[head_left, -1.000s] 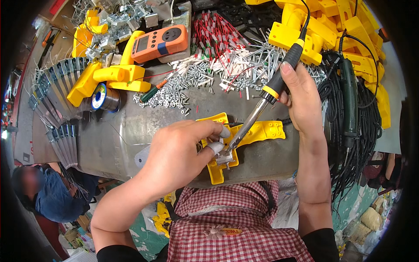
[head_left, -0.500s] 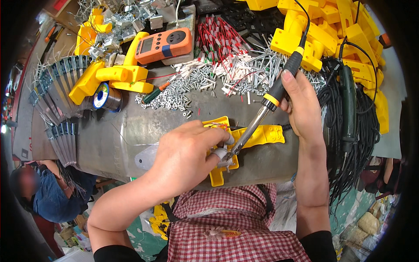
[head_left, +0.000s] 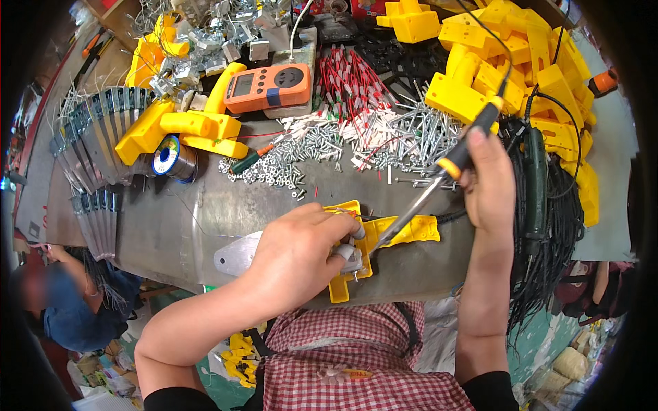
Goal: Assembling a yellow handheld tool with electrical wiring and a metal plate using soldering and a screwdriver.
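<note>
My right hand (head_left: 492,188) is closed round the black-and-yellow handle of a soldering iron (head_left: 419,204). The iron slants down to the left, its tip over the yellow plastic housing half (head_left: 421,230), just right of my left fingers. I cannot tell whether the tip touches it. My left hand (head_left: 291,253) pinches a small silvery metal part (head_left: 353,263) in the housing, its finger and thumb tips wrapped in pale covers. Thin wires run inside the housing, and a black cable leaves its right end. From under my left hand a flat metal blade (head_left: 236,257) sticks out leftward.
Behind lie loose screws and nuts (head_left: 312,147), red-wired parts (head_left: 349,75), an orange meter (head_left: 271,89) and a green screwdriver (head_left: 250,161). A solder spool (head_left: 179,161) stands left. Yellow housings (head_left: 480,61) and black cables (head_left: 528,274) crowd the right. Another person (head_left: 89,308) sits lower left.
The soldering iron has drawn back to the right, its tip leaving the metal part beside my left fingers. My left hand keeps its pinch. The whole view has shifted slightly.
</note>
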`<state>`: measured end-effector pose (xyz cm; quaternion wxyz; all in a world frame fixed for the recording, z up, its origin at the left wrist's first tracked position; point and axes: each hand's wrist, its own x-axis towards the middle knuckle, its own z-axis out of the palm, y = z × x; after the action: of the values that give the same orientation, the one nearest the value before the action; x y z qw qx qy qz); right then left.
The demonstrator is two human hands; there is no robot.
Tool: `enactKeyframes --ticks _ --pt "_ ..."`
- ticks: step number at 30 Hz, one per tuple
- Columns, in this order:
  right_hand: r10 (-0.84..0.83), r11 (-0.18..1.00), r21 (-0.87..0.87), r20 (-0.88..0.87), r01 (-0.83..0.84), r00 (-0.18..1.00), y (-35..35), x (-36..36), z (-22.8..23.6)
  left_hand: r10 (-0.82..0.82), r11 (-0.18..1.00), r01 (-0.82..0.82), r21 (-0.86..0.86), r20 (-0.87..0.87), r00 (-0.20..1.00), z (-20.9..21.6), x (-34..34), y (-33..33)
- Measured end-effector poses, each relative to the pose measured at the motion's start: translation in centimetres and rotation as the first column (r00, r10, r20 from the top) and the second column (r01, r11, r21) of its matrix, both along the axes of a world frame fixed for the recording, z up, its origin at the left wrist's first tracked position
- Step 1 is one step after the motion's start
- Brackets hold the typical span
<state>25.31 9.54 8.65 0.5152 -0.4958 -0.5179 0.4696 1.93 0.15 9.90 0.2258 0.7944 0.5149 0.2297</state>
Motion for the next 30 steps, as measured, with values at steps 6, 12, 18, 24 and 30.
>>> enactKeyframes --ticks 6,12,18,24,30 --pt "-0.183 0.923 0.312 -0.167 0.228 0.969 2.6 1.4 3.4 -0.01 0.999 0.009 0.044 0.015 1.0 -0.3 0.0 -0.2" --pt "-0.126 0.828 0.551 0.008 0.101 0.992 8.4 -3.8 4.1 -0.007 0.996 0.004 0.085 0.032 0.999 -0.4 -0.2 -0.3" --pt "-0.162 0.747 0.665 0.153 0.02 0.975 14.0 -8.9 2.3 -0.015 0.997 0.01 0.073 0.056 0.998 -0.4 -0.1 -0.5" --pt "-0.245 0.735 0.674 0.363 -0.072 0.899 18.0 -11.4 -0.6 -0.014 0.996 0.009 0.084 0.051 0.999 -0.5 0.0 -0.6" --pt "0.386 0.829 -0.079 0.797 -0.554 0.464 16.0 -8.6 0.0 -0.028 0.997 0.024 0.073 0.063 0.998 -0.4 0.0 -0.5"
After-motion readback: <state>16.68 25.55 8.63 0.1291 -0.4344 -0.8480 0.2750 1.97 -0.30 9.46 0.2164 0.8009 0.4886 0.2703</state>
